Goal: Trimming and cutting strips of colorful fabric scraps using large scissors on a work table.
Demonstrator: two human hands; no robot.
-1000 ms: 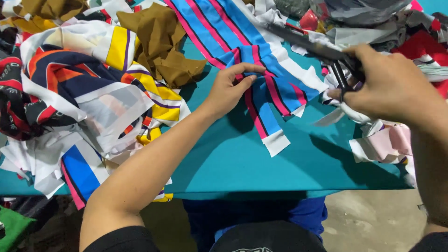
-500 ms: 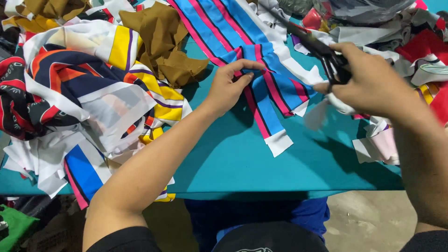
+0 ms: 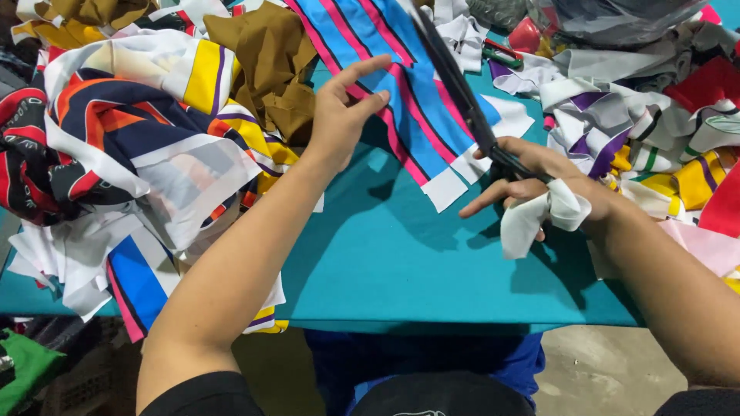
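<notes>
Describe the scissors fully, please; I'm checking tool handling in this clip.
The scissors are large, black, long-bladed shears, apparently metal. Their handle sits in the right hand, which also has a white cloth scrap against it. The blades look shut or nearly so, and point up and away over the blue, pink and white striped fabric on the teal table cover. The left hand is apart from them.

bare forearms run from short black sleeves, above blue trousers and a dark cap brim.
</notes>
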